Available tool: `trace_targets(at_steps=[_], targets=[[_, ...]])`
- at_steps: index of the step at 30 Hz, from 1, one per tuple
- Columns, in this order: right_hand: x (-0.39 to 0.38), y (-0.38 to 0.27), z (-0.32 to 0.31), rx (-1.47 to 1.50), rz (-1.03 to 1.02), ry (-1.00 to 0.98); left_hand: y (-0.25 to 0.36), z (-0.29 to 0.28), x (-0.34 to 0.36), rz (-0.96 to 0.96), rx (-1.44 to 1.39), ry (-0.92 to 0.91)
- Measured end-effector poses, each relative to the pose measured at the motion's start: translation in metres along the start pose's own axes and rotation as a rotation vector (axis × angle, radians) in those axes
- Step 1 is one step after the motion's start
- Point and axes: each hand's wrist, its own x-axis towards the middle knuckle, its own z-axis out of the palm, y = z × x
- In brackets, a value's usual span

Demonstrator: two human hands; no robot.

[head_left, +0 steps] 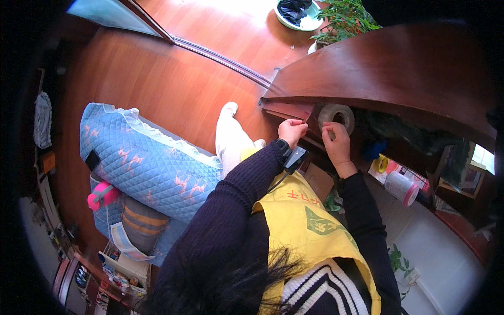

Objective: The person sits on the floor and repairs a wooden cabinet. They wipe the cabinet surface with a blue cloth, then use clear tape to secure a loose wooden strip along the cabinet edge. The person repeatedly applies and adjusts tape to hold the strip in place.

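Observation:
My left hand (291, 131) is closed in a pinch beside a reddish-brown panel (287, 109) under the curved wooden top (378, 68). To its right, my right hand (337, 142) is also closed, fingertips just at the lower-left of a roll of clear tape (343, 112). What either hand's fingertips hold is too small to make out. Below the hands are a small dark device (295, 160) with a cable and a cardboard box (316, 181). A yellow apron (286, 210) covers my front.
A blue quilt-covered seat (147, 163) with a pink object (103, 197) stands left, beside my white-clad leg (228, 136). A sliding-door track (220, 60) crosses the floor toward a basin (307, 21) and plant (344, 21). A pink-white canister (400, 189) sits on the right.

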Motion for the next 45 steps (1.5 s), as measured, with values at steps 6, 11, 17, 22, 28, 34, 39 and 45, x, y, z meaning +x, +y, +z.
trace_targets(at_steps=[6, 11, 17, 22, 28, 34, 39, 45], targets=[[0.001, -0.004, 0.008, 0.013, -0.029, 0.007, 0.008, -0.003, -0.003, -0.051, -0.042, -0.04], [0.01, -0.009, 0.012, -0.097, -0.145, -0.008, 0.01, -0.004, -0.003, -0.09, -0.081, -0.048], [0.015, -0.009, 0.015, -0.184, -0.201, -0.025, 0.007, -0.005, 0.002, -0.118, -0.091, -0.071], [0.016, -0.007, 0.018, -0.211, -0.203, -0.028, 0.009, -0.008, 0.002, -0.157, -0.151, -0.121], [0.018, -0.008, 0.017, -0.22, -0.272, -0.044, 0.024, -0.009, 0.0, -0.307, -0.271, -0.11], [0.019, -0.012, 0.019, -0.306, -0.351, -0.096, 0.027, -0.011, -0.002, -0.327, -0.296, -0.114], [0.014, -0.012, 0.025, -0.333, -0.38, -0.147, 0.021, -0.013, 0.003, -0.323, -0.313, -0.129], [0.011, -0.01, 0.026, -0.36, -0.397, -0.165, 0.018, -0.017, 0.006, -0.306, -0.316, -0.221]])
